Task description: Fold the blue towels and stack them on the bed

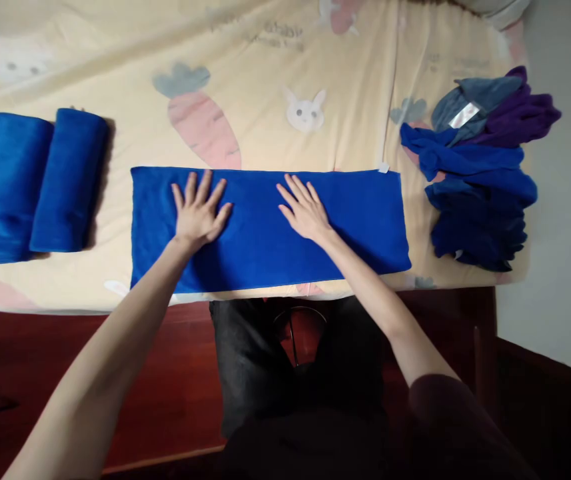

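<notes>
A blue towel (pixel 360 220), folded into a long strip, lies flat across the near edge of a bed. My left hand (pixel 199 212) rests flat on its left part with fingers spread, open. Near the strip's middle, my right hand (pixel 304 209) also lies flat on it, fingers stretched out. Neither hand grips anything. A small white tag (pixel 383 167) shows at the towel's far right corner.
Two rolled blue towels (pixel 35 185) lie side by side at the left. A heap of unfolded blue, grey and purple cloths (pixel 480 167) sits at the right. The cream bedsheet (pixel 275 87) has carrot and rabbit prints. Dark red floor (pixel 175 373) lies below the bed edge.
</notes>
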Action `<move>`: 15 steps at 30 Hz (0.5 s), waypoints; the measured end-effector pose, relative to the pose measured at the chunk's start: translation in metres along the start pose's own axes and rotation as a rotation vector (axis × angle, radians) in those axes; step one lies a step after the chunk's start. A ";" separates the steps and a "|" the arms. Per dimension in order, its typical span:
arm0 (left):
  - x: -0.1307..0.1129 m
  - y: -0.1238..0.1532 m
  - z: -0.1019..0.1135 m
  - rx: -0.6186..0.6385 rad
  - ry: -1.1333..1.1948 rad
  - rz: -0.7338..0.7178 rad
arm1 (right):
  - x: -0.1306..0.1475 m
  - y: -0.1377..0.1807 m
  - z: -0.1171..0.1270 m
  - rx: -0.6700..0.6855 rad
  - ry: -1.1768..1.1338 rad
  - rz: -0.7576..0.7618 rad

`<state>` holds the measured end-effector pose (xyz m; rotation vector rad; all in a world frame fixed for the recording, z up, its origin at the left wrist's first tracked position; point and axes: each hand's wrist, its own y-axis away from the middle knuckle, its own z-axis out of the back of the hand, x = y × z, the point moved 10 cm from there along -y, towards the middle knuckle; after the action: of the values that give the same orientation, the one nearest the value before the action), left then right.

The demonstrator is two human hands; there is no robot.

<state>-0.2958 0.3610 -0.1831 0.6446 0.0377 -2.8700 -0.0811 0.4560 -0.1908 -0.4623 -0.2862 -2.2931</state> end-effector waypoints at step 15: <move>-0.072 0.007 -0.011 -0.027 -0.007 -0.005 | -0.063 0.046 0.069 -0.187 0.064 -0.250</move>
<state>-0.2259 0.3687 -0.1619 0.6300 0.0776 -2.8717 0.0092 0.4886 -0.1512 -0.4680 -0.1022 -2.5877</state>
